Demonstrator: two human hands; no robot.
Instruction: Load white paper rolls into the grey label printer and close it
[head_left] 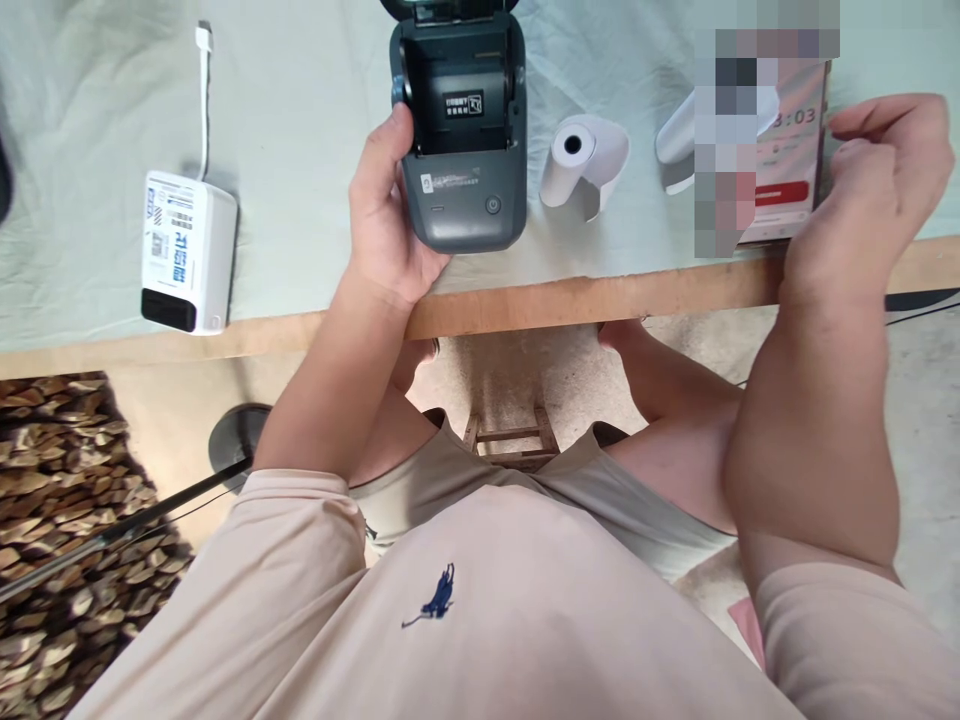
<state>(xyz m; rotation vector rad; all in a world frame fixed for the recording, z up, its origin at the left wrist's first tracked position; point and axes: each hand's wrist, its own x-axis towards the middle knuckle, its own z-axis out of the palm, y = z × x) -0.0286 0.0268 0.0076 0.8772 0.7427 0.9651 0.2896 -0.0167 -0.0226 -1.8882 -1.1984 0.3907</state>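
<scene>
My left hand [386, 215] grips a dark grey label printer [465, 190] by its left side, thumb at the rim of the open bay. The printer's lid [450, 8] is raised at the top edge, and the bay shows a small printed sticker but no roll. My right hand [877, 180] hovers beside the phone's right edge, its fingers curled in; what they hold, if anything, is hidden. The phone [780, 205] shows a red button and is partly covered by pixelation. Just right of the printer stands a white paper roll [566, 170] with its end loose.
Another white roll [675, 135] lies farther right, partly pixelated. On the left is a white power bank [187, 255] with a short cable [204, 110]. A pale green cloth [300, 60] covers the table, with a wooden front edge [525, 302].
</scene>
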